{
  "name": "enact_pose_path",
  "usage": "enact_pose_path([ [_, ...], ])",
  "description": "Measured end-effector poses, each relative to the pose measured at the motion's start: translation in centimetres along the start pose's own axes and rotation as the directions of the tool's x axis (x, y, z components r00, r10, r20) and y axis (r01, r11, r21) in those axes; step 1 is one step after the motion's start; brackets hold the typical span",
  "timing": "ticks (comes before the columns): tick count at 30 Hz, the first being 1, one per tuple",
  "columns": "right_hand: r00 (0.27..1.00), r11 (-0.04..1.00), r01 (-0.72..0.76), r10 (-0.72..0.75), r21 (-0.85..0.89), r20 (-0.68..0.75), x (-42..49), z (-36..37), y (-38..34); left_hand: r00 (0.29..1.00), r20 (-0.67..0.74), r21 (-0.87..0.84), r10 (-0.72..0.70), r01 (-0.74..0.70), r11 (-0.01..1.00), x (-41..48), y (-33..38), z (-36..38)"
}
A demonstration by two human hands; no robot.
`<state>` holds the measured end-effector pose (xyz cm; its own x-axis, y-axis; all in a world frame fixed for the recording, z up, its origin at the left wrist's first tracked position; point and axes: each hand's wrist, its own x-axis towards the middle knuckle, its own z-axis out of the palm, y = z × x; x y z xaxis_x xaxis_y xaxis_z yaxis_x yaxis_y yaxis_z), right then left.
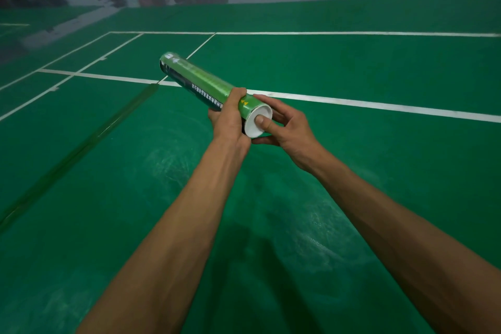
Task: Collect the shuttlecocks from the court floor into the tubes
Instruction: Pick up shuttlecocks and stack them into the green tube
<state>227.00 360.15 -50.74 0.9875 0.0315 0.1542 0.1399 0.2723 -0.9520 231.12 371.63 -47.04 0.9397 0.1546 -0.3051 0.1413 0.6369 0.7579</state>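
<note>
While the left hand (229,114) wrapped fully round the green tube (198,81), the right hand (287,127) curled round its white end, thumb pressing it.

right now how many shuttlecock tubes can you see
1: the green tube, gripped near its end by the left hand; the right hand holds the white cap, thumb on its face. Others may lie out of view.

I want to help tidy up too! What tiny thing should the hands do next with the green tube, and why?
Probably push the white cap fully in: the thumb of the right hand sits on it, the left hand grips the green tube, and no loose shuttlecock shows nearby.
</note>
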Motion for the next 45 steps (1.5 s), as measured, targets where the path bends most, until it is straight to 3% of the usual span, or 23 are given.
enact_pose_path([
  [6, 0.949, 0.959, -0.282, 0.276, 0.024, 0.152, 0.4, -1.1, 0.1, 0.998, -0.042, 0.080, 0.044, -0.040, 0.996, 0.1, -1.8, -2.0],
  [10, 0.916, 0.918, -0.395, 0.396, -0.034, 0.067, 0.1, -1.2, 0.5, 0.998, 0.021, 0.289, 0.051, -0.055, 0.956, -0.4, -4.5, -5.0],
  [13, 0.909, 0.905, -0.418, 0.416, -0.084, -0.035, 0.2, -1.4, 0.4, 0.990, 0.106, 0.473, 0.098, -0.136, 0.870, -0.2, -6.4, -7.4],
  [17, 0.894, 0.885, -0.442, 0.420, -0.148, -0.157, 0.6, -1.8, 0.6, 0.964, 0.264, 0.708, 0.021, -0.209, 0.675, 0.4, -7.1, -10.2],
  [21, 0.881, 0.899, -0.432, 0.402, -0.077, -0.249, 0.8, -2.6, 0.6, 0.900, 0.419, 0.841, -0.123, -0.333, 0.427, 1.0, -7.4, -13.2],
  [25, 0.851, 0.907, -0.416, 0.413, 0.062, -0.325, 0.6, -3.7, 0.6, 0.865, 0.481, 0.876, -0.142, -0.470, 0.107, 2.4, -8.2, -16.0],
  [28, 0.827, 0.906, -0.406, 0.421, 0.121, -0.373, 0.4, -4.1, 0.9, 0.853, 0.512, 0.854, -0.098, -0.518, -0.047, 1.9, -7.5, -15.7],
  [33, 0.808, 0.914, -0.380, 0.402, 0.141, -0.431, 0.7, -4.1, 1.1, 0.829, 0.557, 0.827, -0.054, -0.559, -0.055, 1.8, -7.4, -15.5],
  [45, 0.828, 0.928, -0.343, 0.371, 0.143, -0.420, 1.0, -3.6, 1.1, 0.833, 0.553, 0.829, 0.013, -0.549, -0.106, 2.2, -6.9, -15.6],
])
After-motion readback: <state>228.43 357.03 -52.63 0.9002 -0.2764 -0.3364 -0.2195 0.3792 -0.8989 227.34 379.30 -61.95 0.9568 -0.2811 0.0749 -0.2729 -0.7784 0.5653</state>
